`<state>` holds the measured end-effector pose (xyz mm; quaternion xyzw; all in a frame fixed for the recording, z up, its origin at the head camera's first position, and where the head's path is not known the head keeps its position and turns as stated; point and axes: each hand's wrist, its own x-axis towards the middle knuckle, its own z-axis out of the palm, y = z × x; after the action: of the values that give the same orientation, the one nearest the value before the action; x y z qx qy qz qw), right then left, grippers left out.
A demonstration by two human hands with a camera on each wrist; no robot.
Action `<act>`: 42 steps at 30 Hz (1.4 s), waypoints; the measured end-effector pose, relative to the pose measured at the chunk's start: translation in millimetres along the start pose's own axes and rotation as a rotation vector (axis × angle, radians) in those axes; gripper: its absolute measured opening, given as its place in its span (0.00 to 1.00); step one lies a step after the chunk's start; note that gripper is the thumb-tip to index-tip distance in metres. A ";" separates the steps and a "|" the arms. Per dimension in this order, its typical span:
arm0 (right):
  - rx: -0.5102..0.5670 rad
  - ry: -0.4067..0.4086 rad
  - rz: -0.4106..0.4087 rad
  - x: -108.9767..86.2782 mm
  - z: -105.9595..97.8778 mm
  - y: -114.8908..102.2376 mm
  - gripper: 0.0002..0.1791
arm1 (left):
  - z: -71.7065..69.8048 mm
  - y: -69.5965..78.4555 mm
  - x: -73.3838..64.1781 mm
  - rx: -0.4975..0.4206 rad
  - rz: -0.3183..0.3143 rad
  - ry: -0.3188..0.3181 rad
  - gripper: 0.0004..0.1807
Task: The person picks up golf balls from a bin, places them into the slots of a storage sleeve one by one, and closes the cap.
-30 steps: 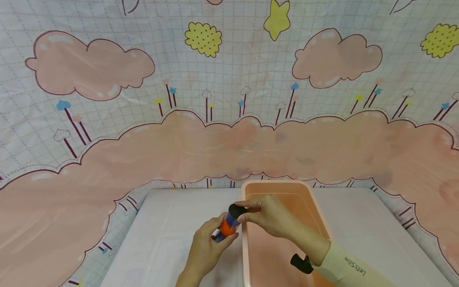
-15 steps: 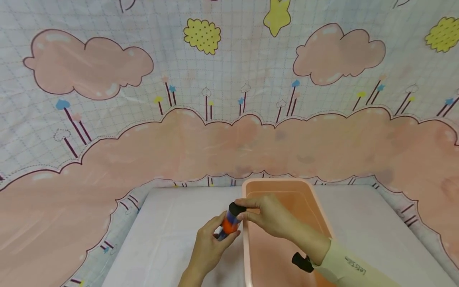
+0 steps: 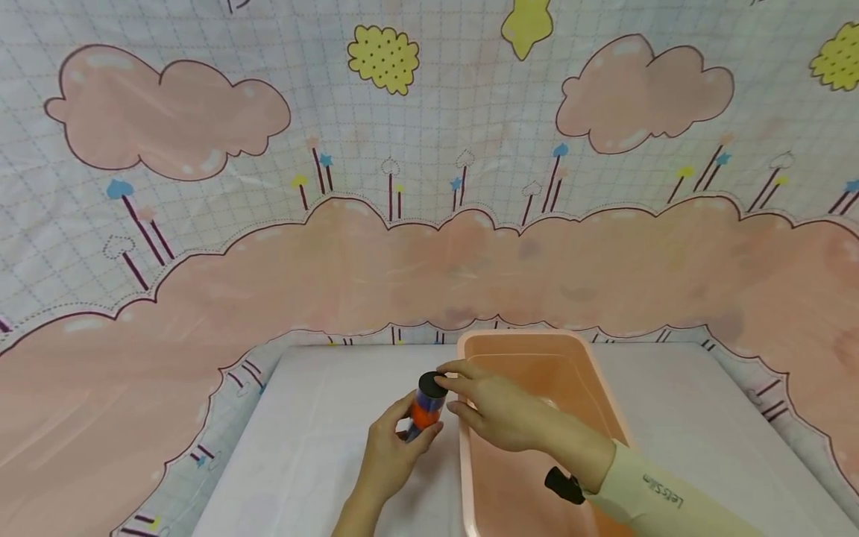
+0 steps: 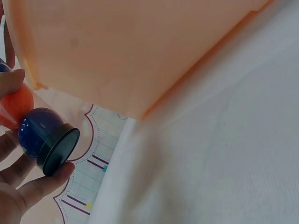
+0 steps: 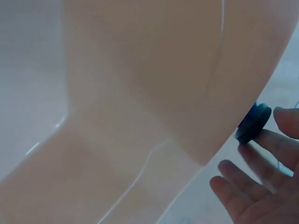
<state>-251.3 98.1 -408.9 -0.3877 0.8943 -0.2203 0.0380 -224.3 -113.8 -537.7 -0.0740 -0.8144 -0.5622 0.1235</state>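
Note:
My left hand point(image 3: 392, 451) grips a small blue-and-orange bulbous object with a round black cap point(image 3: 427, 406), tilted, just left of the tub's rim. In the left wrist view, its orange part point(image 4: 18, 105) sits beside a dark blue rounded part and the black cap point(image 4: 60, 149); a finger lies along the cap. My right hand point(image 3: 499, 410) reaches across the tub with its fingertips at the cap. From the right wrist view, the fingers are spread, one or two touch the cap's edge point(image 5: 254, 123), and the thumb stands apart from it. The object's exact kind is unclear.
A peach plastic tub point(image 3: 464, 447) stands on the white table point(image 3: 295, 447), right of my left hand. A patterned cloth point(image 3: 403, 276) with clouds and stars hangs behind the table. A black device point(image 3: 564, 486) sits at my right wrist.
My right fingers have loosened from pinching the cap and now spread at its top. My left hand has tipped the object a little more upright.

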 end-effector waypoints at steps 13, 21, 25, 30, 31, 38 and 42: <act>-0.176 -0.105 -0.055 8.2 7.7 -3.3 0.24 | 1.0 -19.4 0.3 -0.034 -0.064 -0.037 0.28; -0.211 -0.157 -0.041 11.2 15.9 -2.1 0.27 | 2.1 -29.9 -0.8 -0.040 -0.085 -0.105 0.29; -0.217 -0.171 -0.023 11.5 18.5 -2.6 0.29 | 2.3 -32.7 -2.0 -0.031 -0.086 -0.118 0.28; -0.245 -0.177 -0.013 11.4 22.2 -3.1 0.29 | 3.1 -35.9 -1.7 -0.031 -0.113 -0.126 0.28; -0.247 -0.175 -0.012 11.5 22.9 -3.3 0.29 | 3.1 -36.4 -1.4 -0.032 -0.119 -0.125 0.28; -0.284 -0.164 0.003 12.8 27.1 -4.8 0.28 | 1.7 -38.7 -0.6 -0.035 -0.133 -0.132 0.29; -0.313 -0.171 0.009 13.9 28.3 -6.3 0.27 | 1.5 -38.8 -1.2 -0.036 -0.129 -0.141 0.30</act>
<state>-249.9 74.1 -430.2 -0.4019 0.9130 -0.0445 0.0540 -233.4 -126.2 -573.4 -0.0632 -0.8140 -0.5768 0.0281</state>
